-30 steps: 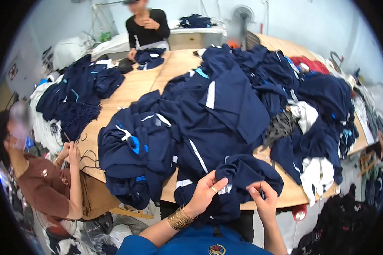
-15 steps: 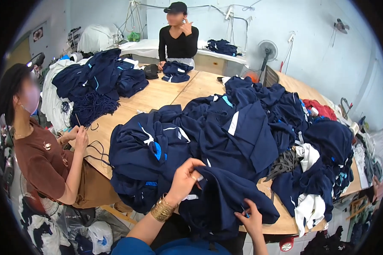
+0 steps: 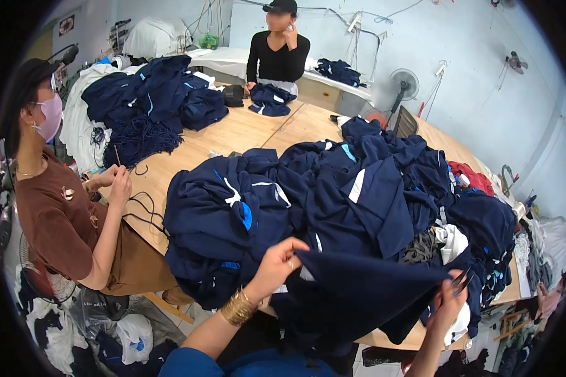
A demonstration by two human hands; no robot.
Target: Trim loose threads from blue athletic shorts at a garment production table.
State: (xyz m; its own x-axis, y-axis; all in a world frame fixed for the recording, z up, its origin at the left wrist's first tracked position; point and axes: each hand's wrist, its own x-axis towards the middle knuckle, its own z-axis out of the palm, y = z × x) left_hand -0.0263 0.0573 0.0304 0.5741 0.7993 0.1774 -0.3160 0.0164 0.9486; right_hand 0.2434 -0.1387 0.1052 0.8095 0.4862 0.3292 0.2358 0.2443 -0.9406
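Observation:
A navy blue garment is stretched between my two hands above the near edge of the table. My left hand, with gold bracelets at the wrist, pinches its upper left edge between thumb and fingers. On the right, my right hand is closed around small thread snips, whose dark blades point up and away. The garment's right edge meets the fingers of that hand. Its lower part hangs down toward my lap.
A large heap of navy garments with white and light blue trims covers the table before me. Another navy pile lies far left. A person in brown works thin cord at left; another in black stands across.
My right hand has moved right and up with the snips, drawing the garment's edge out taut. My left hand keeps its pinch. The whole view has shifted slightly.

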